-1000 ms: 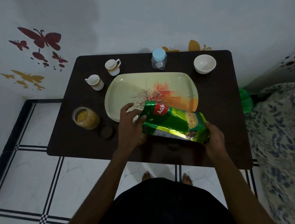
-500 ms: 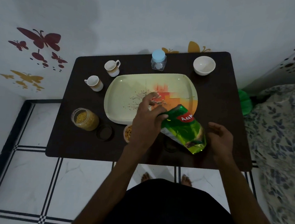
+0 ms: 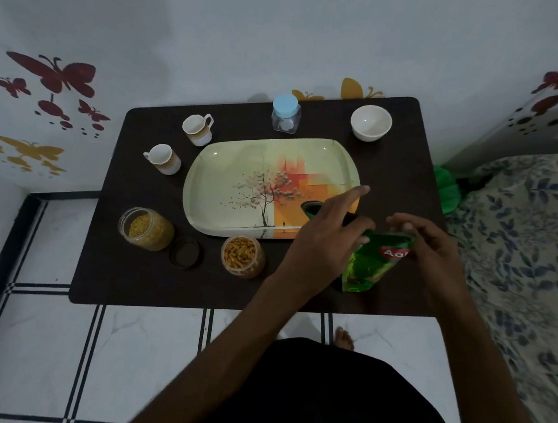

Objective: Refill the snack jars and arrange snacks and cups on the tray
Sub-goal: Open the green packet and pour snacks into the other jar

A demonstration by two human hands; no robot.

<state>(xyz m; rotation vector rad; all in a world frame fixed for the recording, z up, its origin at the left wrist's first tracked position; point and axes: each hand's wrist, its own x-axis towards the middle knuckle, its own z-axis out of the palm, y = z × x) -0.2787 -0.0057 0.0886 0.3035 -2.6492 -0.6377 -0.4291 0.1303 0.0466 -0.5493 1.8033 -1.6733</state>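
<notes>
A green snack packet (image 3: 370, 265) stands upright near the table's front right. My right hand (image 3: 425, 243) pinches its top right corner. My left hand (image 3: 325, 238) reaches across to the top left corner and holds it with curled fingers, the index finger pointing straight out. The pale green tray (image 3: 240, 175) with a tree picture lies in the middle. An open jar of orange snack sticks (image 3: 242, 257) stands at its front edge. An open jar of yellow snack (image 3: 146, 229) is further left. Two cups (image 3: 197, 128) (image 3: 163, 159) stand left of the tray.
A black lid (image 3: 185, 254) lies between the two jars. Another dark lid (image 3: 313, 209) shows at the tray's front right corner, partly under my left hand. A blue-lidded jar (image 3: 286, 113) and white bowl (image 3: 370, 122) stand behind the tray. A bed borders the table's right.
The packet went from lying tilted over the orange-snack jar to upright at the right. My left hand followed it right, uncovering the jar. My right hand moved from its bottom to its top.
</notes>
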